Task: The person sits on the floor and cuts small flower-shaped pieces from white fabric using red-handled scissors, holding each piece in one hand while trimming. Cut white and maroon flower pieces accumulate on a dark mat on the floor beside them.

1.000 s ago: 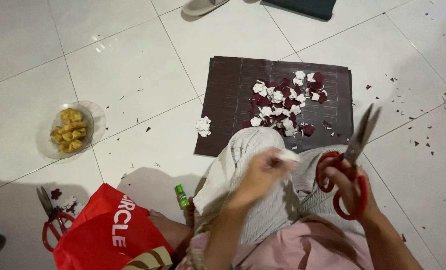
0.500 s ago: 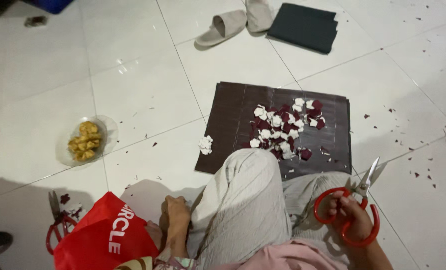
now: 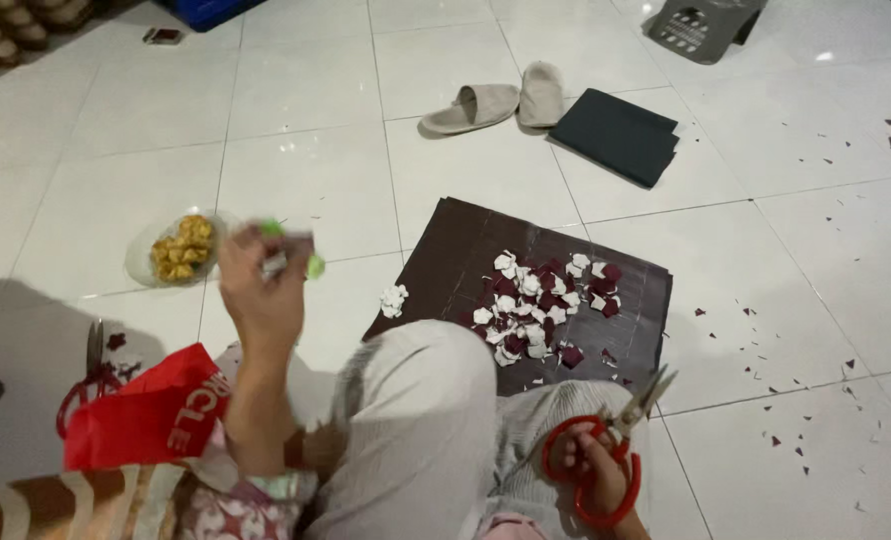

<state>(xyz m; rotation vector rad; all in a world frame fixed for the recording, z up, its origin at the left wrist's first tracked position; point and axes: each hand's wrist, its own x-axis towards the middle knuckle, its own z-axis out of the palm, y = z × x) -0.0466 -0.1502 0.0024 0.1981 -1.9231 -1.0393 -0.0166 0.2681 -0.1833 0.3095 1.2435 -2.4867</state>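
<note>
Person seated on a white tiled floor (image 3: pixel 296 120), knees drawn up. Right hand (image 3: pixel 594 470) is clenched through the red handles of scissors (image 3: pixel 621 440), held low beside the right knee, just off the near right corner of the dark mat (image 3: pixel 446 250). The scissors' long axis runs diagonally, blades pointing up and to the right, away from the body; the blades look slightly parted. Left hand (image 3: pixel 264 285) is raised above the floor, grasping a small green-and-white object (image 3: pixel 291 255); motion blur prevents identifying it. A heap of maroon and white petals (image 3: pixel 546 305) lies at the mat's centre, with a small white clump (image 3: pixel 394 298) off its left edge. A clear bowl of yellow pieces (image 3: pixel 181 250) sits on the floor left of the mat, directly beyond the raised hand. Second red scissors (image 3: pixel 91 380) lie by a red bag (image 3: pixel 151 410). Risks, as judged: parted blades close to the trouser leg could snag fabric or nick the knee; the raised hand could knock the bowl on lowering; scattered scraps could spread further across the floor.
</note>
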